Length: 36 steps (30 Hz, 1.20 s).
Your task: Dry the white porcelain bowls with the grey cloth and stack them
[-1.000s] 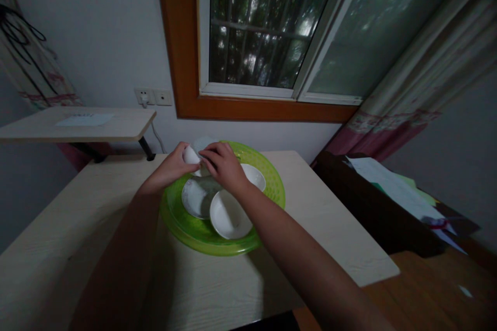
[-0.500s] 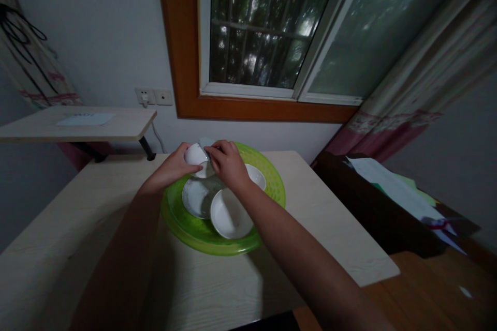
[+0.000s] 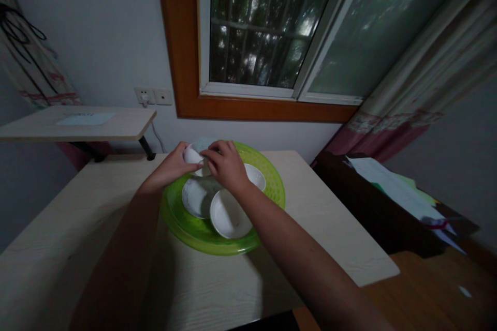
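My left hand (image 3: 176,164) grips a small white bowl (image 3: 190,154) by its side, its thumb across the front, above a green plastic basin (image 3: 186,235). Against the bowl, my right hand (image 3: 227,163) has its fingers bent in a pinch. A pale blue-grey cloth (image 3: 204,143) shows behind the bowl and meets the right fingers, which partly hide it. Below the hands, a shallow white dish (image 3: 196,199) and a deeper white bowl (image 3: 230,217) lie in the basin. Another white bowl (image 3: 256,177) is partly covered by my right wrist.
The basin stands on a pale wooden table (image 3: 303,248). At the left is a raised shelf (image 3: 39,123) with a paper on it. A wall socket (image 3: 153,96) and a window frame (image 3: 264,108) are behind. Papers (image 3: 392,186) lie on dark furniture at the right.
My right fingers have shifted slightly left over the small bowl. The cloth now shows mostly behind the bowl, less in front of it. The dishes in the basin have stayed put.
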Tool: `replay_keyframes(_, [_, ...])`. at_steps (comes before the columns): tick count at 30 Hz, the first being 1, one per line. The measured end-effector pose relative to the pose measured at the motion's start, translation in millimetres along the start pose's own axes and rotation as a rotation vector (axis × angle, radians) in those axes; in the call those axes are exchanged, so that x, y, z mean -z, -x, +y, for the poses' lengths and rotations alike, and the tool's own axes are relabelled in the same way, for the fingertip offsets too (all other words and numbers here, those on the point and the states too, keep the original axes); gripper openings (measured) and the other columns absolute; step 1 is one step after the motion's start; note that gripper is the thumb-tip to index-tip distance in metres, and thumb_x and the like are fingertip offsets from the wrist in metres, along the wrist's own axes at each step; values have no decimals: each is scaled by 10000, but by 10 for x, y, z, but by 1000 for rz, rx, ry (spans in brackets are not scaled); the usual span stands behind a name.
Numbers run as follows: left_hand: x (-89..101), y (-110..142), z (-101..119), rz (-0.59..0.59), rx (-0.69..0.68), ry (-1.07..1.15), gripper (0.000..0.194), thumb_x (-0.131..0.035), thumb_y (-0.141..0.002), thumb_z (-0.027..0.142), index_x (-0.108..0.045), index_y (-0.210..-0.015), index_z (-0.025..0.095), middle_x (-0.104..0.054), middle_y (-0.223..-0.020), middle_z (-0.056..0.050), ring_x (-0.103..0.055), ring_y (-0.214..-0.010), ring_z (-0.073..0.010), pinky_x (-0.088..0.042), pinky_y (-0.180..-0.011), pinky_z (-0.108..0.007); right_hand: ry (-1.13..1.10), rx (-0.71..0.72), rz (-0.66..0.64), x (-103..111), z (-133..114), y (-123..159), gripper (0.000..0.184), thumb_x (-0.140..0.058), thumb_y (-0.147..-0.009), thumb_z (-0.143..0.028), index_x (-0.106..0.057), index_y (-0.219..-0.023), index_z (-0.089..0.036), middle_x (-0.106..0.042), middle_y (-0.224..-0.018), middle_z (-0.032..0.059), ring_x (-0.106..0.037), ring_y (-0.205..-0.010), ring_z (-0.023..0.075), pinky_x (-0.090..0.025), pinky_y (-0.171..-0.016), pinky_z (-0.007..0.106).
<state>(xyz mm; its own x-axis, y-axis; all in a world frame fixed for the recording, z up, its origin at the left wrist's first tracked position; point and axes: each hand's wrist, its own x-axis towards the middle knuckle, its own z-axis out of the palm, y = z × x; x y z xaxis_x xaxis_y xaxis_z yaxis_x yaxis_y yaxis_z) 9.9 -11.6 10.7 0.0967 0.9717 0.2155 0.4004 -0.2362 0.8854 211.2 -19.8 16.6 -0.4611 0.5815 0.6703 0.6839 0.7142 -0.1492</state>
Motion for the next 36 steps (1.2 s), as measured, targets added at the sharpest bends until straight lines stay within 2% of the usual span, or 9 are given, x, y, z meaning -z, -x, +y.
replay_keyframes(5, [4,2,-10,-16,12,36,596,-801,-596,343,-536,-1105,181,-653,-1004,-52,-635,-948,-248,-522,-814,-363,-33,-91,54,-28,97,-5,376,-585,-920,-121,-693,-1257,-247,-605,-1154,102,-494,-1077,263,-474,-955,428])
replay_keyframes(10, [12,-36,-96,-22,-7,-14,610,-794,-626,391,-519,-1129,184,-644,-1005,-47,-633,-940,-247,-511,-809,-356,-79,-5,41,-77,113,4,372,-578,-936,-140,-673,-1282,-238,-610,-1163,97,-512,-1091,248,-478,-977,412])
replay_keyframes(13, [17,-59,-144,-32,-18,-87,601,-778,-655,413,-507,-1144,191,-630,-993,-36,-626,-913,-233,-497,-789,-339,-59,73,-16,-78,54,10,344,-570,-959,-178,-674,-1276,-261,-616,-1197,86,-497,-1128,252,-480,-980,411])
replay_keyframes(17, [16,-53,-120,-26,-58,-80,593,-760,-663,371,-501,-1164,187,-632,-1025,-39,-627,-921,-221,-489,-817,-332,-1,148,-87,-52,-38,7,331,-570,-971,-215,-670,-1283,-264,-612,-1236,83,-471,-1169,263,-476,-987,414])
replay_keyframes(25, [16,-28,-58,-47,-29,-82,559,-757,-664,413,-509,-1113,190,-630,-967,-32,-616,-897,-226,-489,-761,-327,46,11,-11,-18,-24,-3,356,-607,-944,-192,-661,-1289,-260,-601,-1245,102,-463,-1156,278,-482,-972,441])
replay_keyframes(31, [25,-30,-65,-53,-29,-98,562,-742,-659,368,-496,-1135,198,-621,-983,-20,-615,-876,-205,-481,-759,-305,14,100,-49,-19,-26,9,286,-608,-951,-205,-707,-1209,-275,-604,-1236,87,-462,-1162,260,-471,-980,421])
replay_keyframes(36, [22,-16,-45,-43,-34,-85,542,-739,-660,372,-512,-1119,192,-638,-1020,-32,-621,-913,-214,-484,-794,-307,20,99,-46,-28,-34,7,266,-613,-948,-205,-724,-1180,-271,-602,-1245,86,-463,-1166,259,-469,-982,413])
